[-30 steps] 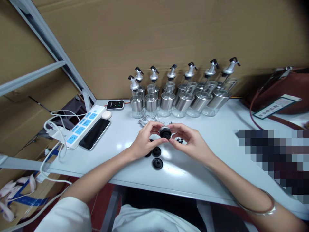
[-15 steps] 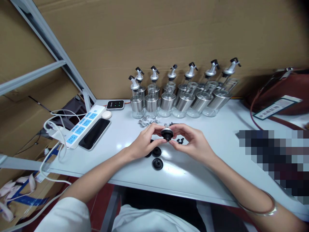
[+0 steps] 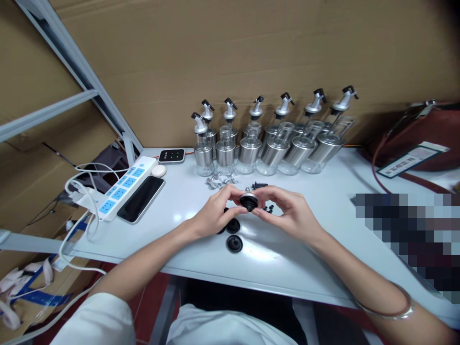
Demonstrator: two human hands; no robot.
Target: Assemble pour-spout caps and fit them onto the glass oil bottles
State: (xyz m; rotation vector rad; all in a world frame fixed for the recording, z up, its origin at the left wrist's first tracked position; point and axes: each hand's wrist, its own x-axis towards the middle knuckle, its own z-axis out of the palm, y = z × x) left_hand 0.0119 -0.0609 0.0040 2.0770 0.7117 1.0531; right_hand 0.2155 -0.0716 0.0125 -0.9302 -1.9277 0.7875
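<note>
My left hand (image 3: pixel 215 211) and my right hand (image 3: pixel 287 209): fingers and thumbs closed, together gripping round silver-and-black stopper piece (image 3: pixel 248 201), above smooth pale table (image 3: pixel 305 261). Beyond stopper piece: clear glass bottles with steel sleeves (image 3: pixel 249 154). Seven already wear silver pourers with black levers (image 3: pixel 200 126); five in front row have bare necks, so I judge these remain. Piece in my fingers seems unfinished: no black lever visible on it. Beyond it, leftwards: loose silver spout parts (image 3: pixel 216 180). Nearer to me: black round rubbery discs (image 3: pixel 235 243). Just right: small black bits (image 3: pixel 271 207).
</note>
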